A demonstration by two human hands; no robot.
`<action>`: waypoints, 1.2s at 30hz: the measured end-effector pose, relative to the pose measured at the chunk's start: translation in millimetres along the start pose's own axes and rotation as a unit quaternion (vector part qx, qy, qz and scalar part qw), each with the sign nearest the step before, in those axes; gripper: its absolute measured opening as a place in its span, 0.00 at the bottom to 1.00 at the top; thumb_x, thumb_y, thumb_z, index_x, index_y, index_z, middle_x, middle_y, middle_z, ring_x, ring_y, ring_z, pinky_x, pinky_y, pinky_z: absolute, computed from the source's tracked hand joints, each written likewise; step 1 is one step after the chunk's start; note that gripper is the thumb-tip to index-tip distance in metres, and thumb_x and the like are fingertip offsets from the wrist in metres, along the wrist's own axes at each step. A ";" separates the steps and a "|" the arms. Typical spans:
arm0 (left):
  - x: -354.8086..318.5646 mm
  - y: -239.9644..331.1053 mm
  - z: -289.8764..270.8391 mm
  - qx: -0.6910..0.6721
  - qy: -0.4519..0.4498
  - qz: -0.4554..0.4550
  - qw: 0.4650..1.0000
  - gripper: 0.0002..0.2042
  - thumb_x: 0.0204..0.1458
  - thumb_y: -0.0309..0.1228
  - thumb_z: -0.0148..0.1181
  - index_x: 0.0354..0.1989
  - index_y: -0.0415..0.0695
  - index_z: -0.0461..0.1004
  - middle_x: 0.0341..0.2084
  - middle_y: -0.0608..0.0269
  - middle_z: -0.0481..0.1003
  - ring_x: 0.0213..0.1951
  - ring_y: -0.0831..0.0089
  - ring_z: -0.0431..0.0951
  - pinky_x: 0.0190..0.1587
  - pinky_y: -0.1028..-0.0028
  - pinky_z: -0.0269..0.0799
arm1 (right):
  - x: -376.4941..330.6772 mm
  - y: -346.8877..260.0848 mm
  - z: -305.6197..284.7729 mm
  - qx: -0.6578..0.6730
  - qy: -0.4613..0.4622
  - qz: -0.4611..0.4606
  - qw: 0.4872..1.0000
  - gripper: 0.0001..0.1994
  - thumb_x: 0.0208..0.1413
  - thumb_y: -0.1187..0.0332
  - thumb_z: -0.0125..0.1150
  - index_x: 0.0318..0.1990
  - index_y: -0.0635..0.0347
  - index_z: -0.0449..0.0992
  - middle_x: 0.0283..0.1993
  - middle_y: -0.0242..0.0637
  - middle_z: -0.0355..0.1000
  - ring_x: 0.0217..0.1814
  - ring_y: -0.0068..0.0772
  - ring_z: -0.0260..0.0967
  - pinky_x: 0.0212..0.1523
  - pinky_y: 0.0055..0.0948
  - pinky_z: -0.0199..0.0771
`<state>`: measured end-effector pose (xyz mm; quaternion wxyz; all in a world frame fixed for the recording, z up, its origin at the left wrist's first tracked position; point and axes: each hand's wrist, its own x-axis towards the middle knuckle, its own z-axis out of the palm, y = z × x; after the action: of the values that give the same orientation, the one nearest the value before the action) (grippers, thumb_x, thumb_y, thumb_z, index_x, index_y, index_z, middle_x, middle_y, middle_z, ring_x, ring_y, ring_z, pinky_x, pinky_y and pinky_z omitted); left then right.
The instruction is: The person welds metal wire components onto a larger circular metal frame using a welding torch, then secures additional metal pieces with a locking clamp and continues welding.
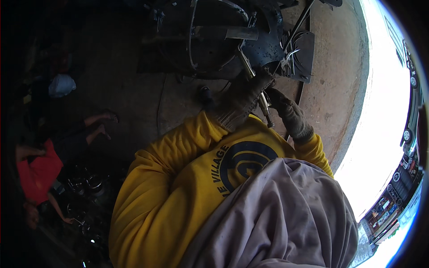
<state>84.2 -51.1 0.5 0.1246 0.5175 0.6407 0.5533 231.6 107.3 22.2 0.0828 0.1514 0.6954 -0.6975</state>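
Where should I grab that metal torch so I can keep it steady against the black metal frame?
Probably by the lower shaft of the metal torch, coming from below, on the person's side. Its tip angles up into the black metal frame, so the lower end stays free. The gloved left hand already wraps there, with the gloved right hand beside it.

Both gloved hands, left (pixel 243 100) and right (pixel 289 114), were crowded against the dark metal frame (pixel 232 40), with a torch (pixel 257 87) wedged between them. A thin rod (pixel 297 24) and a flat plate (pixel 304 56) hemmed the right. Bare concrete floor (pixel 333 85) lay open farther right; another person (pixel 42 172) sat well apart left.
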 end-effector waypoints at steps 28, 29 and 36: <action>-4.9 18.3 -40.6 -0.434 0.002 -0.428 0.793 0.12 0.65 0.32 0.50 0.48 0.37 0.72 0.31 0.58 0.77 0.31 0.74 0.79 0.35 0.74 0.77 | 43.3 -66.6 18.9 -0.111 -0.241 0.041 0.963 0.17 0.63 0.77 0.53 0.59 0.62 0.73 0.48 0.38 0.75 0.45 0.29 0.76 0.44 0.26 0.78; -3.9 18.7 -42.4 -0.440 0.002 -0.429 0.789 0.12 0.65 0.33 0.49 0.48 0.37 0.72 0.31 0.58 0.77 0.31 0.74 0.79 0.35 0.74 0.77 | 44.2 -68.2 20.6 -0.117 -0.235 0.035 0.964 0.16 0.63 0.77 0.53 0.58 0.61 0.74 0.47 0.38 0.75 0.44 0.30 0.76 0.43 0.26 0.78; 4.4 20.5 -59.7 -0.501 -0.041 -0.512 0.697 0.11 0.63 0.28 0.49 0.49 0.36 0.71 0.31 0.58 0.77 0.33 0.73 0.79 0.38 0.75 0.77 | 51.4 -89.7 27.6 -0.126 -0.243 0.040 0.961 0.15 0.60 0.77 0.56 0.55 0.61 0.75 0.44 0.39 0.75 0.42 0.32 0.77 0.43 0.26 0.79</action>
<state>49.3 -85.2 40.8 0.6554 -0.0075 0.4290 0.6216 151.3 86.4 89.9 0.2952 -0.0063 0.7302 -0.6162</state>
